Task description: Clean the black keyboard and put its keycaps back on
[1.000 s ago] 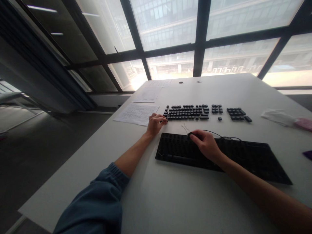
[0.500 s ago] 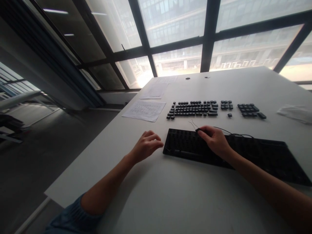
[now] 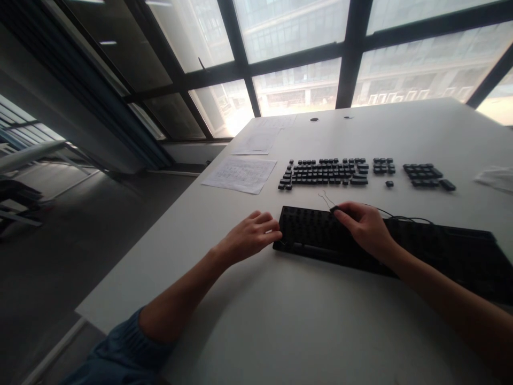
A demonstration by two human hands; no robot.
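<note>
- One wire tool, black-handled, clamped between the thumb and fingers of the right hand; its two thin prongs are directed away from the person, with a gap left between them.
- One left hand, back uppermost, fingers bent and thumb drawn near them, held at the left end of the keyboard; whether anything is pinched, or the keyboard touched, cannot be told.
- One keyboard, black, laid slantwise on the white table, partly hidden by the right hand and forearm; its surface detail is lost in the dark.
- One black cable, looped along the keyboard's far edge, to the right of the right hand.
- Many loose black keycaps, set out in rows beyond the keyboard: a wide block at left, a small cluster in the middle, another cluster at right.
- One single keycap, placed apart, on the near side of the middle cluster.
- Several sheets of paper, laid to the left of the keycaps; their markings are too small to be read.
- One crumpled white item, cut by the right edge of view, kind unclear.
- One blue sleeve, gathered on the left arm.
- Several dark-framed windows, set behind the table; one curtain is hung at left.
</note>
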